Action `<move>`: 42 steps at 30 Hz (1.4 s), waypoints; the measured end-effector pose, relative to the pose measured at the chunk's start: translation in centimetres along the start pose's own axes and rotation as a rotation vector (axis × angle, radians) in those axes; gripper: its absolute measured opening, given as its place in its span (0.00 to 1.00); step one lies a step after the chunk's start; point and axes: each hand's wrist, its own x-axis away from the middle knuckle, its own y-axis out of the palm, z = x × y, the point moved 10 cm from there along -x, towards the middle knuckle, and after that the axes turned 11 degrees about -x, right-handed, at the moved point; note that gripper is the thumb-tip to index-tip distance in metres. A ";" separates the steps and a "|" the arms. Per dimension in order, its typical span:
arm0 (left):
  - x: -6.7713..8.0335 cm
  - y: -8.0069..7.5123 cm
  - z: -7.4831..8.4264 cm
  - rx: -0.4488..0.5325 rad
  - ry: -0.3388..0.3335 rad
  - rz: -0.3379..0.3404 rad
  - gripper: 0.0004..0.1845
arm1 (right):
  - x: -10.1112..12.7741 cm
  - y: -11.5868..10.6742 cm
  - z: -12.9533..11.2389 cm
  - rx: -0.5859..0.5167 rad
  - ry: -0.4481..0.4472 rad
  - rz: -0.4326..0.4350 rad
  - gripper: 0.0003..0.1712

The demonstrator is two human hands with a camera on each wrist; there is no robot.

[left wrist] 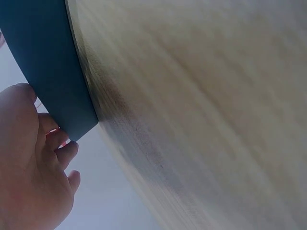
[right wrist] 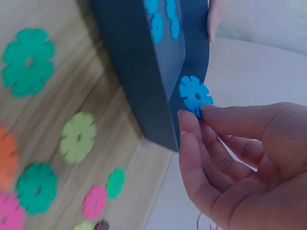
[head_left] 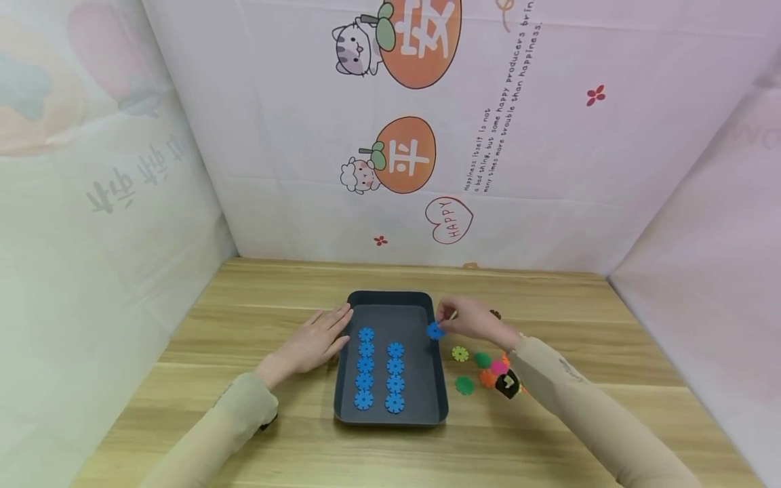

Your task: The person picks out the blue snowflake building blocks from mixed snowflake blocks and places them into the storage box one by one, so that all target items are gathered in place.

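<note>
A dark grey tray (head_left: 427, 407) sits on the wooden table with two columns of blue flower-shaped discs (head_left: 365, 366) laid flat in it. My right hand (head_left: 472, 317) pinches one more blue disc (head_left: 435, 331) between thumb and fingertips, just over the tray's right rim; the right wrist view shows that disc (right wrist: 195, 95) held above the tray wall (right wrist: 139, 81). My left hand (head_left: 317, 339) lies flat with straight fingers against the tray's left side, fingertips (left wrist: 29, 93) touching the tray wall (left wrist: 48, 62).
Loose flower discs lie on the table right of the tray: a yellow-green one (head_left: 460, 354), green ones (head_left: 464, 385), orange and pink ones (head_left: 499, 368). The right wrist view shows more green (right wrist: 28, 60), yellow-green (right wrist: 76, 136) and pink (right wrist: 94, 201) discs. Printed walls enclose the table.
</note>
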 end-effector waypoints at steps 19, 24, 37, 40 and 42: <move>0.2 0.0 0.0 0.010 0.000 -0.002 0.33 | -5.7 5.4 -1.5 -0.014 0.035 -0.051 0.02; 0.2 -0.1 0.0 0.015 -0.004 -0.001 0.33 | -6.0 6.0 -1.0 -0.017 0.047 -0.060 0.03; 0.0 0.0 -0.2 0.010 -0.002 0.000 0.33 | -6.1 6.6 -1.1 -0.015 0.040 -0.066 0.02; 0.0 0.1 -0.2 0.007 -0.004 -0.001 0.33 | -6.0 6.7 -1.1 -0.016 0.041 -0.066 0.02; 0.0 0.1 -0.1 0.009 -0.004 -0.002 0.33 | -6.0 6.8 -1.1 -0.018 0.051 -0.066 0.02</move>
